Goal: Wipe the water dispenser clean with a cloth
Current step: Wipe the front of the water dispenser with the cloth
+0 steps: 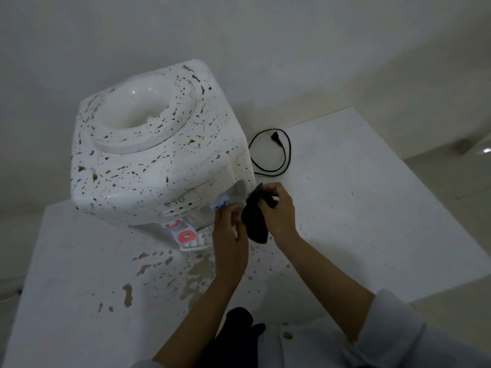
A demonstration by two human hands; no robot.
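On the white desk, spattered with brown flecks near its front, a white water dispenser is seen standing at the rear left, its top and sides speckled with dark spots. A black power cord is coiled on the desk just behind it. At the dispenser's front right corner a black cloth is gripped by the right hand, fingers curled round it. The left hand is held beside the cloth, at the blue tap; its grip cannot be told.
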